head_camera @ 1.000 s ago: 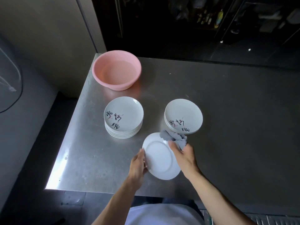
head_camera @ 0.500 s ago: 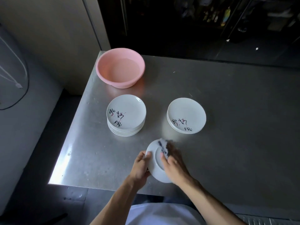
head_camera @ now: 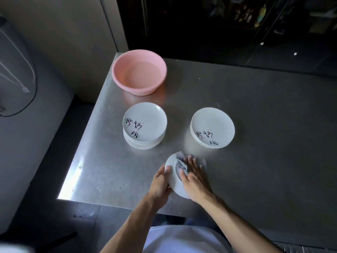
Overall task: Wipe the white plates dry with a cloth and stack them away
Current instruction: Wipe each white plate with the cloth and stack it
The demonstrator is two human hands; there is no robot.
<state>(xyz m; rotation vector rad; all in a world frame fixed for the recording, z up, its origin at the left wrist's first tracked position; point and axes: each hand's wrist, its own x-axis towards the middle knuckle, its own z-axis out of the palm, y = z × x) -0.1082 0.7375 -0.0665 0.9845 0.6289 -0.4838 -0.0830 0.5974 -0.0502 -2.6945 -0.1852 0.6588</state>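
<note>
The plate, round, white and glazed, is tilted on edge over the near part of the surface, held between both hands. The left hand grips its rim, fingers curled round the edge. The right hand lies flat on it, fingers straight, pressing a crumpled grey cloth against it. The cloth is blurred and half hidden under the palm, which covers the plate's right side too. The surface is dull, scuffed brushed metal. Farther back stand two stacks of similar plates with black brush lettering, a taller stack on the left and a shorter stack on the right. Behind them sits a smooth pink plastic basin; I cannot tell whether it holds water.
</note>
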